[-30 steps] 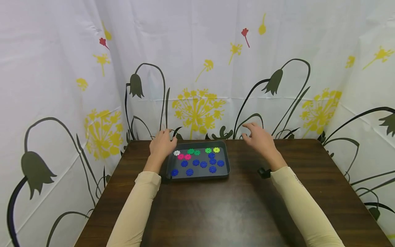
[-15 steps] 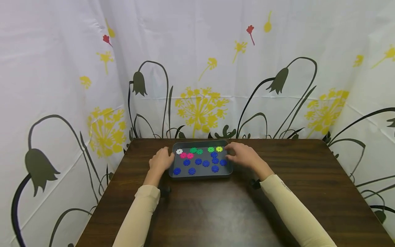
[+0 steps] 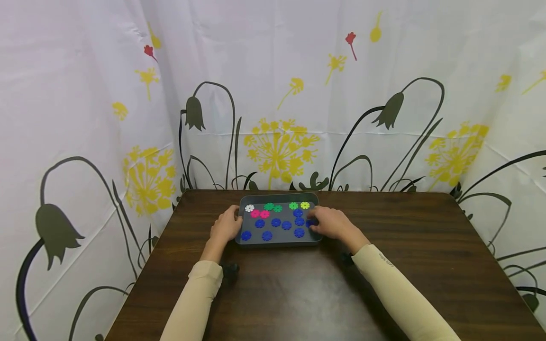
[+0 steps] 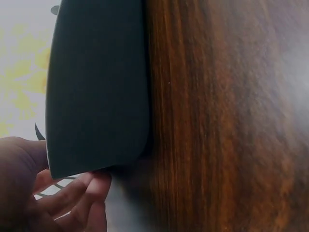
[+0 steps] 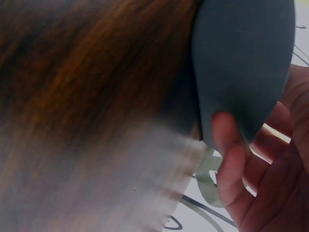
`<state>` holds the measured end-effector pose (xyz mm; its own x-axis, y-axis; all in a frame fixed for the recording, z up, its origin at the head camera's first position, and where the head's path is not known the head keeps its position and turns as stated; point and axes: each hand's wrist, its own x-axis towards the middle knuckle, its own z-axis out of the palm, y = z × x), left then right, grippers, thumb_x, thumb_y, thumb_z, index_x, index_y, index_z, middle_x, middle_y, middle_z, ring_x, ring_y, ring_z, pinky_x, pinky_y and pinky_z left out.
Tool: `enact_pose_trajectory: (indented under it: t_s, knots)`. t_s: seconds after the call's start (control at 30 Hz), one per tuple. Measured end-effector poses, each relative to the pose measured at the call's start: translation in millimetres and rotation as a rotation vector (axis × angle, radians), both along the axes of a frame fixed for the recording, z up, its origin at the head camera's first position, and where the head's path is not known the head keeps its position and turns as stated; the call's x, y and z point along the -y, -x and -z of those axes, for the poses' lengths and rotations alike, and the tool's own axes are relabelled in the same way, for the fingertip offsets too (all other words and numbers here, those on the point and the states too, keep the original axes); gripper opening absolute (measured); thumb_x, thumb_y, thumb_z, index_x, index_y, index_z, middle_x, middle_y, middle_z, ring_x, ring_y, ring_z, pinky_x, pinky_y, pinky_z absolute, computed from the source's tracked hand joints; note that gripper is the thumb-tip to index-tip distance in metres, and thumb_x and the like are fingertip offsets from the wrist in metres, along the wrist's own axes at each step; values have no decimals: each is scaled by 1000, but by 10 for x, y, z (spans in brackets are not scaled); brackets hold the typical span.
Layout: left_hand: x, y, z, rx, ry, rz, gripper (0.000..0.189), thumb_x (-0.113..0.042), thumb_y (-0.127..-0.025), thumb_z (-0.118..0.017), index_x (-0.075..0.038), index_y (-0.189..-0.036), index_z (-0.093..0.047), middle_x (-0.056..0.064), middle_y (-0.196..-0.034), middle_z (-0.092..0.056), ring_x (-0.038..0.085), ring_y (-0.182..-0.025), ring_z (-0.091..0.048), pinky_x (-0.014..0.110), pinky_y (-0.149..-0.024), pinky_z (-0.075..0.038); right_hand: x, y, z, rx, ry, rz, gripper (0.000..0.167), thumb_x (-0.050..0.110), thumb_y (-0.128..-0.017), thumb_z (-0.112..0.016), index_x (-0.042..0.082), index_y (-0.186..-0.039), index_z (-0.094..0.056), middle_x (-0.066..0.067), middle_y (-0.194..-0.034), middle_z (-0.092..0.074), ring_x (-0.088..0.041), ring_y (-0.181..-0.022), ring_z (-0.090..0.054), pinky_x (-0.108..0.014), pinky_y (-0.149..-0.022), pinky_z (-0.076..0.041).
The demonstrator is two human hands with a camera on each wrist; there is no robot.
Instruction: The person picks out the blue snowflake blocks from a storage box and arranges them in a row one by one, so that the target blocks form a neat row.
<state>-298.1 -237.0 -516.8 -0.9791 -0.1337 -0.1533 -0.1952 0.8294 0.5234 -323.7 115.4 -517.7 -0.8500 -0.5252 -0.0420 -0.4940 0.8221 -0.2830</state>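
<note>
Tray (image 3: 279, 244), dark grey, shallow, oblong: on the table, toward its twelve o'clock edge; gripped at both ends.

Left hand (image 3: 226, 225): at the tray's nine o'clock, holding that end, thumb over the rim and fingers against the outer wall.

Right hand (image 3: 334, 222): at three o'clock, grasping the opposite end likewise, fingers on the outer wall.

Contents, flower-shaped discs, places taken from the tray's middle: one white disc (image 3: 249, 208), ten o'clock; two pink discs (image 3: 265, 214), side by side, just below the white; two dark green discs (image 3: 277, 208), eleven to twelve; one light green disc (image 3: 293, 205), between one and two; one yellow disc (image 3: 304, 205), two o'clock; several blue discs (image 3: 286, 225), spread across the middle and near side, one at three o'clock partly hidden by the right hand.

Table (image 3: 281, 298): dark brown, wood-grained.

Sleeves (image 3: 192, 293): pale beige, on both arms.

Curtain (image 3: 273, 57): white, with yellow, red and dark green flowers, beyond the table at twelve o'clock.
</note>
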Motion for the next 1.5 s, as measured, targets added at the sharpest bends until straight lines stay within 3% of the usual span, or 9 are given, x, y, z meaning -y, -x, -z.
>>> enact_pose_trajectory:
  t_s: [0.1, 0.4, 0.57, 0.77, 0.87, 1.0, 1.27, 1.5]
  knots:
    - [1, 12, 6, -19, -52, 1, 48, -24, -111, -53, -15, -157, -51, 15, -127, -69, 35, -108, -65, 58, -95, -54, 7, 1, 24, -3, -20, 6, 37, 29, -100, -79, 17, -134, -75, -6, -136, -70, -32, -116, -73, -57, -96, -62]
    - [43, 21, 71, -29, -174, 21, 48, -19, -110, -53, -5, -156, -50, 26, -136, -68, 38, -121, -67, 57, -104, -56, -1, -9, 40, 23, -21, 11, 35, 28, -99, -80, 15, -132, -75, -7, -130, -67, -30, -108, -72, -58, -94, -62]
    - [65, 30, 73, -29, -205, 39, 48, -18, -111, -53, -2, -155, -50, 29, -138, -68, 40, -122, -68, 58, -105, -56, -6, 44, 48, 49, 10, 22, 25, 27, -99, -80, 15, -120, -75, -3, -121, -66, -24, -101, -70, -53, -90, -62]
    - [77, 12, 48, -28, -232, 39, 48, -19, -111, -54, -2, -156, -50, 29, -138, -68, 36, -115, -70, 48, -94, -61, -7, 98, 42, 64, 26, -12, 28, 26, -99, -79, 14, -123, -73, -4, -123, -68, -25, -108, -70, -53, -95, -62]
    - [82, -1, 45, -20, -278, 42, 48, -18, -111, -55, -1, -156, -50, 29, -135, -69, 32, -105, -72, 40, -82, -63, 1, 112, 28, 77, 25, -10, 32, 25, -99, -80, 12, -127, -72, -6, -125, -71, -26, -111, -70, -53, -98, -61]
    - [100, -13, 47, -8, -361, 40, 48, -17, -112, -56, -1, -156, -50, 29, -130, -69, 27, -91, -72, 34, -69, -64, 12, 134, 3, 116, 32, -2, 30, 23, -98, -80, 10, -124, -71, -7, -119, -73, -24, -105, -69, -51, -96, -61]
    - [130, -26, 22, 7, -425, 18, 48, -17, -112, -56, -1, -157, -49, 25, -117, -68, 23, -87, -71, 34, -67, -66, 22, 233, -34, 227, 113, -11, 26, 21, -98, -81, 13, -112, -62, -4, -106, -66, -20, -92, -59, -41, -83, -54]
    - [122, -10, 17, 39, -442, -1, 49, -19, -112, -56, -1, -157, -48, 24, -119, -67, 21, -87, -71, 36, -70, -68, -33, 253, 8, 194, 196, -26, 16, 18, -100, -77, 15, -103, -61, -1, -98, -65, -18, -88, -58, -34, -77, -49]
